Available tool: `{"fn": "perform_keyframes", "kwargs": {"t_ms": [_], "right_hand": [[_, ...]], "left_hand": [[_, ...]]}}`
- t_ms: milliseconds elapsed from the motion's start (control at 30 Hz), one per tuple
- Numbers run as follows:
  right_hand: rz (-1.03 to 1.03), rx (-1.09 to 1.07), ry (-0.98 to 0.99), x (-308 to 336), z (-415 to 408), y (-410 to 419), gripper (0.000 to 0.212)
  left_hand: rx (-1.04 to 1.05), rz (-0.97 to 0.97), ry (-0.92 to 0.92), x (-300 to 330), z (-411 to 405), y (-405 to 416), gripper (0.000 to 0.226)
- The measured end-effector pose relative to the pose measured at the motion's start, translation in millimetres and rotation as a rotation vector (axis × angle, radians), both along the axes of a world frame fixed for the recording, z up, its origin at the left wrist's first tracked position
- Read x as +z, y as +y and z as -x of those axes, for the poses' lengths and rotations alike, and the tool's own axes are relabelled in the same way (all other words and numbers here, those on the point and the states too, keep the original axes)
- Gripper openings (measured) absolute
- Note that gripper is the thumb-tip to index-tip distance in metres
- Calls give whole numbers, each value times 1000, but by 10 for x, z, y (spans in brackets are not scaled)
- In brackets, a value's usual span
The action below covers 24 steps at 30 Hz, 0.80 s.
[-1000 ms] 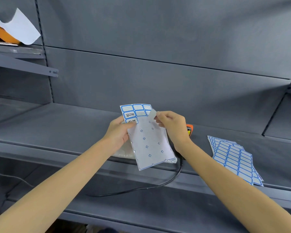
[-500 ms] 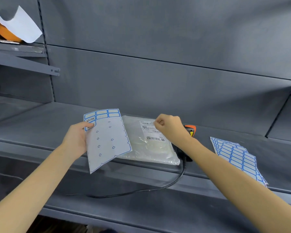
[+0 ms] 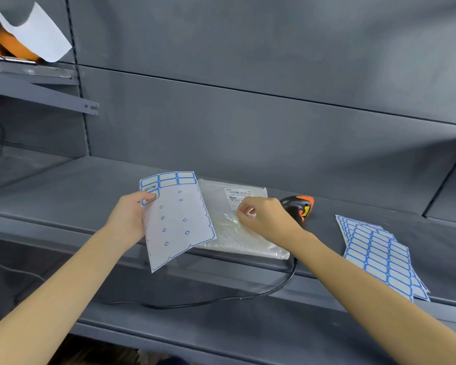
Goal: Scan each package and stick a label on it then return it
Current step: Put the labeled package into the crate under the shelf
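A clear plastic package with a white printed shipping label lies flat on the grey shelf. My right hand is over it, fingers curled, pinching a small sticker down against the package just below the shipping label. My left hand holds a mostly used label sheet by its left edge, tilted up beside the package; only a few blue-framed labels are left along its top. The sheet's right edge overlaps the package's left side.
A black and orange barcode scanner lies behind my right hand, its black cable looping over the shelf edge. A fanned stack of full label sheets sits at the right. An upper shelf at far left holds white paper.
My left hand carried the used sheet leftward off the package. My right hand, with the peeled sticker, dropped from the sheet down onto the package below the shipping label.
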State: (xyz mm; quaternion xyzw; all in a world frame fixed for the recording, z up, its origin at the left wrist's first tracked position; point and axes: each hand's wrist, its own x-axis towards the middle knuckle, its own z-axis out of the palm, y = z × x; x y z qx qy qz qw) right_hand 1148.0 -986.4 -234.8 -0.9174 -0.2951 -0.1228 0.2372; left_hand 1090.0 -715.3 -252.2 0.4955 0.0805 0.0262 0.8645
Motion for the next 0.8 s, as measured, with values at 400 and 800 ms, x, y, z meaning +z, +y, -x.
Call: {"fn": "perform_keyframes", "kwargs": {"t_ms": [400, 800], "right_hand": [[279, 199, 81, -23, 3, -207, 37], [156, 239, 14, 21, 18, -316, 29]], "left_hand": [[-25, 9, -13, 20, -17, -66, 29], [-41, 24, -28, 160, -46, -225, 28]]}}
